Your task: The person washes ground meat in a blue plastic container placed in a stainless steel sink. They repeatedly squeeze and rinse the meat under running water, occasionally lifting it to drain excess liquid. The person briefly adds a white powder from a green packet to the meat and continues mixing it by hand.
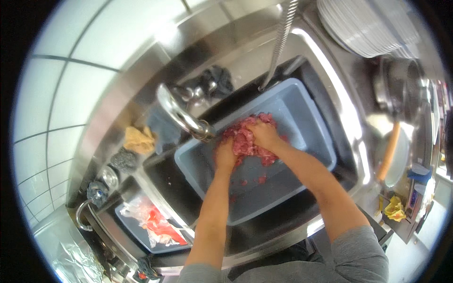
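A heap of raw minced meat [243, 143] lies in a grey-blue plastic tub [247, 214], which rests in a steel sink basin [162, 180]. Both of my hands are pressed into it. My left hand [225, 152] is at the heap's left side, its fingertips buried in the meat. On the upper right, my right hand [263, 132] has its fingers sunk into the mass. The meat hides how far the fingers of either hand are bent. Small scraps of meat [262, 180] are scattered on the tub floor nearer to me.
A chrome faucet [180, 116] arches over the tub's left rim, and a spring hose [283, 39] hangs behind it. Left are a yellow cloth [139, 139], a metal scourer [124, 161] and a second tub [132, 233] holding plastic bags. Stacked plates [361, 28] and a pan [400, 85] stand right.
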A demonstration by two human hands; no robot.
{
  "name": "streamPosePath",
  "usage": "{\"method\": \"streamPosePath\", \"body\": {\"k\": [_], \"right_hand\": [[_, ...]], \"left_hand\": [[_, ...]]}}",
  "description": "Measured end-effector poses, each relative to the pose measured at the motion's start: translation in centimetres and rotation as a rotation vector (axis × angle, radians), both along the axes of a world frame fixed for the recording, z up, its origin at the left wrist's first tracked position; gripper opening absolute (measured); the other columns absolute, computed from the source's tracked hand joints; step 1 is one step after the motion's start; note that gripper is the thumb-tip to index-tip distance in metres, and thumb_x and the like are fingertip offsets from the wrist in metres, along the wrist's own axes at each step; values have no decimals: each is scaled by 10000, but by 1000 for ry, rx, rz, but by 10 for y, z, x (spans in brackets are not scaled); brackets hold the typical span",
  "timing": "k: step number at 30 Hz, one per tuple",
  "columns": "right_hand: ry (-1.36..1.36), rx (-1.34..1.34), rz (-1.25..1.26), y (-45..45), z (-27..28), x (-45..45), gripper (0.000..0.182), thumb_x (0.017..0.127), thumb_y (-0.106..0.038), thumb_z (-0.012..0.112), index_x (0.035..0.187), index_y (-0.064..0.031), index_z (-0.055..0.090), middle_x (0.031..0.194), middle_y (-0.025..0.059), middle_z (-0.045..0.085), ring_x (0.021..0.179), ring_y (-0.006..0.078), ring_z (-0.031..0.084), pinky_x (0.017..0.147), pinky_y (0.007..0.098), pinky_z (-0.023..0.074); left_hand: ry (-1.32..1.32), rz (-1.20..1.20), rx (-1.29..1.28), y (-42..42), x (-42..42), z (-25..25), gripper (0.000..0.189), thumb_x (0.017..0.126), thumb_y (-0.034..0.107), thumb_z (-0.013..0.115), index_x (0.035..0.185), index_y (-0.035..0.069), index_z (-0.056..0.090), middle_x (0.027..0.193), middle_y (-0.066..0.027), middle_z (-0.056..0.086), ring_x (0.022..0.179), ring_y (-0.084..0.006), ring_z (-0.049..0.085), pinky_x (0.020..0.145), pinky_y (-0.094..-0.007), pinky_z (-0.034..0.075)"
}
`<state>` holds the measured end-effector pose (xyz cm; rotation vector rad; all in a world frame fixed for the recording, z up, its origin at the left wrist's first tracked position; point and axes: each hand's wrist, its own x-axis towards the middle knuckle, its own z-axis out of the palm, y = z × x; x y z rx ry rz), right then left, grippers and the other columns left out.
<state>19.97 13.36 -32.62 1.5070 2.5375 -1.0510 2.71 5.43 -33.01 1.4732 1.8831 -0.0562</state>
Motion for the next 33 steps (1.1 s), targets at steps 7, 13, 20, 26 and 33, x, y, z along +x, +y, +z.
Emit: {"method": "streamPosePath", "body": {"k": [7,13,20,26,33], "right_hand": [[412,-204,-362,-23,115,10,471,708,-102,631,1173,-70,560,1180,163,557,1106,344,527,937,408,443],[642,233,-61,-73,164,-19,651,668,-93,670,1280,-64,450,1302,169,408,1254,369,344,1029,434,336],[621,-8,-74,-62,98,-9,667,685,-121,687,1307,-114,446,1411,242,265,1302,375,294,1046,413,329],[457,-515,-993,8,0,-3,485,851,-397,507,1235,-103,536,1320,190,454,1288,356,353,1058,361,309],[820,-745,-688,-1,-8,-45,332,887,-296,512,1099,-52,584,1087,83,597,995,201,544,886,380,428]], "left_hand": [[-857,637,32,-24,7,107,549,831,-16,558,1345,124,429,1237,-114,518,1093,-235,536,903,-340,443],[-996,998,249,-51,-15,88,431,879,184,604,1243,1,465,1205,-126,524,1043,-200,539,858,-351,461],[-1155,1337,59,-17,-24,35,559,910,319,423,1366,21,299,1340,-185,395,1127,-371,504,921,-499,437],[-775,1399,259,36,20,29,559,902,379,440,1315,6,396,1296,-191,456,1146,-347,491,940,-458,420],[-1444,1279,22,35,16,21,393,903,336,429,1064,3,563,1121,-173,558,1014,-286,549,836,-408,464]]}}
